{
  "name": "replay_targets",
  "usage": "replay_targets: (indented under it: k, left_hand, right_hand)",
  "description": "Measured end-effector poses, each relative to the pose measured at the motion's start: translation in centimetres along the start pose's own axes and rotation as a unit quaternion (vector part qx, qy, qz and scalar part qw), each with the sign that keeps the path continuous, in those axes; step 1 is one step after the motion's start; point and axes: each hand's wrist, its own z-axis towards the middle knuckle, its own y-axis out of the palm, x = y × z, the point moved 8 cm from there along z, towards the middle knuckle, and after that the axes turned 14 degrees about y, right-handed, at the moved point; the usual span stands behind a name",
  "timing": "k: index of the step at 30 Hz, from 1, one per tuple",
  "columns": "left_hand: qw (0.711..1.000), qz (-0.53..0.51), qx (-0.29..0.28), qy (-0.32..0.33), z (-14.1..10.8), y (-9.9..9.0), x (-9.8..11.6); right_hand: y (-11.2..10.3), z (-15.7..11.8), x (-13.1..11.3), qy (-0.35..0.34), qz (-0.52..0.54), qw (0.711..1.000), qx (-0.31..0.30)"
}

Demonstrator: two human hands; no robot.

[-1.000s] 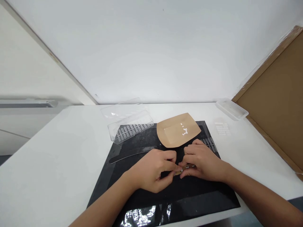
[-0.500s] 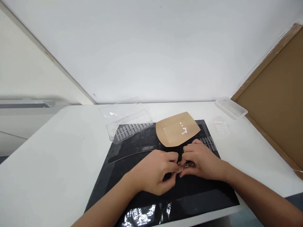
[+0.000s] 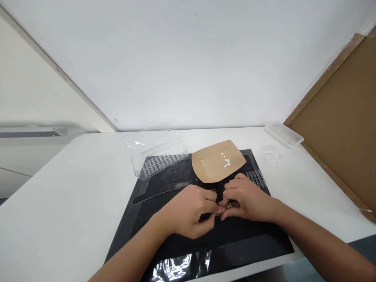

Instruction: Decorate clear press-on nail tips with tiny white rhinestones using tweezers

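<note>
Over the black mat (image 3: 235, 243), the right hand (image 3: 248, 199) pinches a small brown strip (image 3: 234, 205) that points toward the bunched fingertips of the left hand (image 3: 194, 209); whether those grip it cannot be told. Beyond, a tan tray (image 3: 205, 166) holds white bits (image 3: 226, 161), and a clear box (image 3: 134, 164) contains rows of nail-shaped tips (image 3: 152, 163).

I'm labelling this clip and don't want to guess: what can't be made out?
In the head view:
Whether the left hand pinches anything: hidden by its fingers.
White marks on the brown strip in the right hand: too small.
White tabletop pattern: too faint.
Cardboard: cut off by the right edge.
</note>
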Motion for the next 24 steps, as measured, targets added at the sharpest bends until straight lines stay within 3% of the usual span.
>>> replay_targets:
  k: [6,11,15,24]
  left_hand:
    - [0.996,0.033,0.081,0.012,-1.1,-2.9,-0.4]
    - [0.992,0.115,-0.006,-0.060,-2.1,-2.8,-2.2]
    - [0.987,0.113,-0.065,-0.096,-2.3,-1.8,-3.1]
    - [0.984,0.085,-0.090,-0.126,-2.3,-0.6,-3.6]
  right_hand:
    - [0.0,-0.1,0.0,-0.015,-0.028,0.999,0.017]
    - [-0.4,-0.4,-0.4,-0.041,-0.044,0.998,0.030]
    - [-0.7,-0.5,-0.6,-0.063,-0.061,0.995,0.045]
    - [0.0,-0.8,-1.7,-0.086,-0.094,0.991,0.039]
